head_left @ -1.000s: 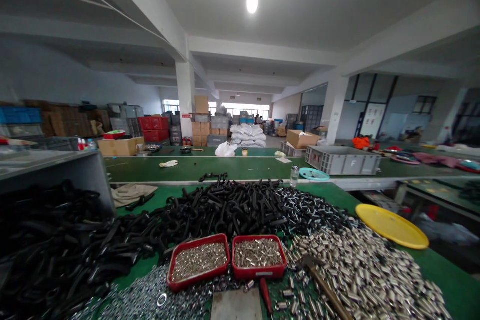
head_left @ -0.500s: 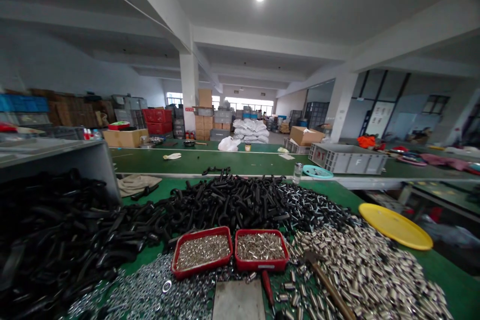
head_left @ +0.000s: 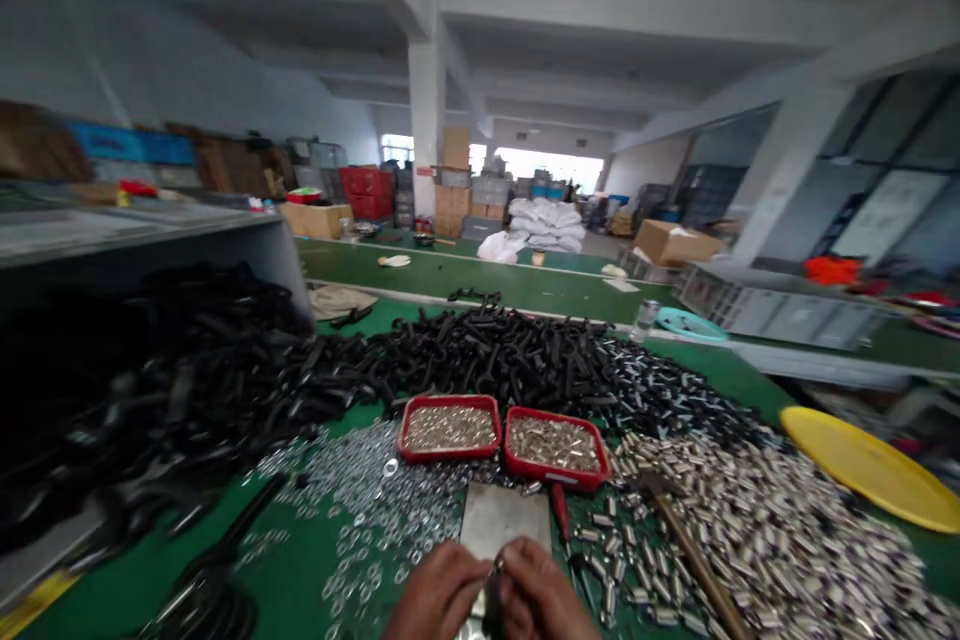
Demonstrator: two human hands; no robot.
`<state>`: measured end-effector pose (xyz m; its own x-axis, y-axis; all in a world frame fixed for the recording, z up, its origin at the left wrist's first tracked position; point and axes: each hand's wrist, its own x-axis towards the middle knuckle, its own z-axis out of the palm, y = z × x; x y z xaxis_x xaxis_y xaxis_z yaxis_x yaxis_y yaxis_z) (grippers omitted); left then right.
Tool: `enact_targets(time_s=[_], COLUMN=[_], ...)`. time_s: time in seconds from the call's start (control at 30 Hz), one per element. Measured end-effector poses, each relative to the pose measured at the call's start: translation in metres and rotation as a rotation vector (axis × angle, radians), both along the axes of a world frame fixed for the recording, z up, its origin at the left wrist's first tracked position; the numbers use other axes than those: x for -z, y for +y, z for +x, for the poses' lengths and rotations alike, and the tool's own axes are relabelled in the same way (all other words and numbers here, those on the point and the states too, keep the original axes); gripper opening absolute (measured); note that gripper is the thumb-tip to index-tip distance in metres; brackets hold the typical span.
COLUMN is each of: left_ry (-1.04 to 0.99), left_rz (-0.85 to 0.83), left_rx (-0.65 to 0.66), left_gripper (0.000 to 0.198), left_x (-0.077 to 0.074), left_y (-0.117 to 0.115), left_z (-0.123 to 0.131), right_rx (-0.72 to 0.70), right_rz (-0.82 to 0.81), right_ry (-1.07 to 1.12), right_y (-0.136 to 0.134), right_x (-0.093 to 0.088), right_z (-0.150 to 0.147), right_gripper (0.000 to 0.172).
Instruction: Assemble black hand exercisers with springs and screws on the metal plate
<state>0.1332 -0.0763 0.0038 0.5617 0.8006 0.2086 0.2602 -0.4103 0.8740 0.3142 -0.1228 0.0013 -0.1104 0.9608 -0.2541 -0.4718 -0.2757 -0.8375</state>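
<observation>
Okay, both hands meet on a dark part [head_left: 493,608], low center, by the plate [head_left: 504,515].
We see left hand [head_left: 439,592] and right hand [head_left: 546,595] with fingers curled nearly closed, pinching the part between them; we can't tell whether it touches the plate. We log red trays [head_left: 525,471] beyond, washers [head_left: 360,490] left, red handle [head_left: 560,512] and hammer [head_left: 699,560] right.

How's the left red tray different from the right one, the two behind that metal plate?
The left tray holds finer silvery bits; the right tray holds longer metal pieces. A pale strip shows on the right tray's front; none shows on the left tray's. Both are red, open-topped and well filled.
</observation>
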Motion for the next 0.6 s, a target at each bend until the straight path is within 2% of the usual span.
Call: enact_targets(time_s=[0.1,0.17,0.27,0.33,0.4,0.47,0.53,0.6], left_ry=[0.061,0.105,0.255,0.422,0.636,0.933,1.013,1.037], left_rz=[0.276,0.315,0.293,0.301,0.321,0.308,0.296,0.289], left_rx=[-0.036,-0.053,0.009,-0.008,-0.193,-0.406,-0.528,-0.572], left_gripper=[0.027,0.026,0.022,0.019,0.02,0.02,0.027,0.029], left_x=[-0.009,-0.021,-0.042,-0.056,-0.068,-0.077,-0.079,-0.076], left_y=[-0.01,-0.01,0.006,0.031,0.068,0.113,0.154,0.184], left_z=[0.0,-0.004,-0.028,-0.061,-0.106,-0.152,-0.189,-0.209], right_rx=[0.17,0.214,0.211,0.187,0.173,0.16,0.125,0.064], right_rz=[0.054,0.159,0.237,0.219,0.179,0.122,0.053,0.009], right_ry=[-0.319,-0.53,-0.65,-0.662,-0.676,-0.698,-0.704,-0.714], right_y=[0.006,0.012,0.019,0.02,0.02,0.02,0.018,0.016], right_x=[-0.018,-0.035,-0.057,-0.064,-0.063,-0.055,-0.04,-0.025], right_z=[-0.006,-0.006,0.003,0.011,0.017,0.019,0.017,0.014], right_gripper=[0.041,0.037,0.036,0.037,0.04,0.044,0.047,0.048])
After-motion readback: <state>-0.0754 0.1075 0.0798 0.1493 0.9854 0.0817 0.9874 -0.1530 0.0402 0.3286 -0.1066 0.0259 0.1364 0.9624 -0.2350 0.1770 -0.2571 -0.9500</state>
